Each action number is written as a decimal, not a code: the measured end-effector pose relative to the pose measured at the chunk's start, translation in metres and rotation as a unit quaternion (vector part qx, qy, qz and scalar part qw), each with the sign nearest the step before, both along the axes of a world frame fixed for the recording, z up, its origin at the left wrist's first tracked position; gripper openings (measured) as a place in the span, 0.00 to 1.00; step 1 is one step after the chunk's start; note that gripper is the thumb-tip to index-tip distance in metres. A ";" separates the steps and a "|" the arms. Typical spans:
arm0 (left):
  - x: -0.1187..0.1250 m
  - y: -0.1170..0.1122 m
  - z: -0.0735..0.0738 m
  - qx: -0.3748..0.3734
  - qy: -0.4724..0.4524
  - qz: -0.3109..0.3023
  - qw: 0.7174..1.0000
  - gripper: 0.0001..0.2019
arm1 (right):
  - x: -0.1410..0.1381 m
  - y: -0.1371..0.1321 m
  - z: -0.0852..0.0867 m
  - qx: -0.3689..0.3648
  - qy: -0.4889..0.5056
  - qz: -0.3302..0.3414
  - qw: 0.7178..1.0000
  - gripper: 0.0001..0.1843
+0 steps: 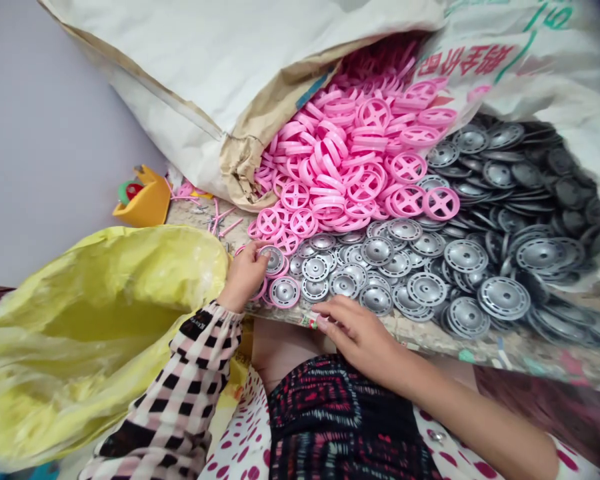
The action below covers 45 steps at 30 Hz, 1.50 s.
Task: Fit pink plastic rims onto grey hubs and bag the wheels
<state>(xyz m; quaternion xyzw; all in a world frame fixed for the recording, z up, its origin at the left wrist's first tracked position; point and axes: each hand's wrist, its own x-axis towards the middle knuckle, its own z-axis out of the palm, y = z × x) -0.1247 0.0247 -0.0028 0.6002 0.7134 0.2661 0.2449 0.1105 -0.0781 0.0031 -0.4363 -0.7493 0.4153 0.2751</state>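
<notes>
At the left end of the pile, my left hand [246,273] is closed with thumb and fingers on a pink wheel rim with a grey hubcap disc [274,261] set in it. Just below lies another grey disc in a pink rim [285,292]. My right hand [355,328] holds nothing that I can see. Its fingers are stretched out, slightly bent, over the table's front edge, close to the loose silver-grey hubcap discs [377,251]. Behind these, pink four-spoke wheel rims [330,160] are heaped up.
A large white woven sack [190,60] spills the pink rims, and a second white sack [570,67] on the right holds grey discs. To the left gapes a yellow plastic bag [130,260]. An orange-yellow plastic piece [147,199] sits near the wall, beside thin pink sticks [220,220].
</notes>
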 end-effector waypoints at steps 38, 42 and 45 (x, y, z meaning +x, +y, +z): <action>-0.031 -0.057 -0.004 -0.036 0.117 -0.203 0.972 0.36 | -0.078 0.060 -0.031 0.276 -0.293 0.097 0.910 0.50; -0.034 -0.057 -0.008 -0.012 0.129 -0.198 0.972 0.31 | -0.084 0.061 -0.035 0.283 -0.280 0.099 0.912 0.47; -0.032 -0.057 -0.012 0.005 0.141 -0.186 0.972 0.27 | -0.085 0.062 -0.035 0.279 -0.277 0.086 0.915 0.43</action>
